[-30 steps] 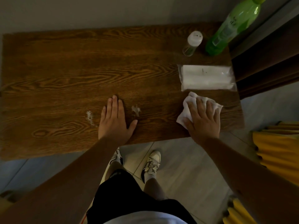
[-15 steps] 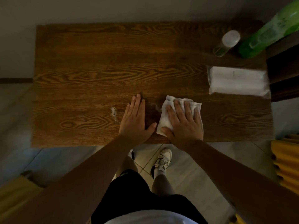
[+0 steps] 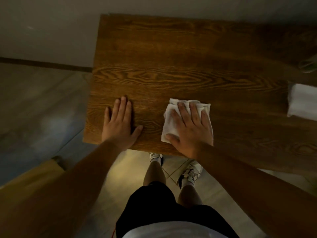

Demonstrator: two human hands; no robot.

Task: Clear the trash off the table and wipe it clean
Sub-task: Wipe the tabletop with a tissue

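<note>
R hand (image 3: 190, 129) lies flat w/ fingers spread, pressing a white cloth (image 3: 169, 124) onto the tabletop (image 3: 171, 66); L hand (image 3: 120, 124) rests flat beside it, grip apart, holding nothing.

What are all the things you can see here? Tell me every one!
table: one, brown wood, middle of the view
cloth: one, white, crumpled, near the table's front edge under the right hand
packet: one, white, on the table at the right edge, cut off
bottle: one, greenish, far right, blurred and mostly out of view
shoes: two, white, on the floor below the table
left hand: one, flat on the table
right hand: one, pressing the cloth
</note>
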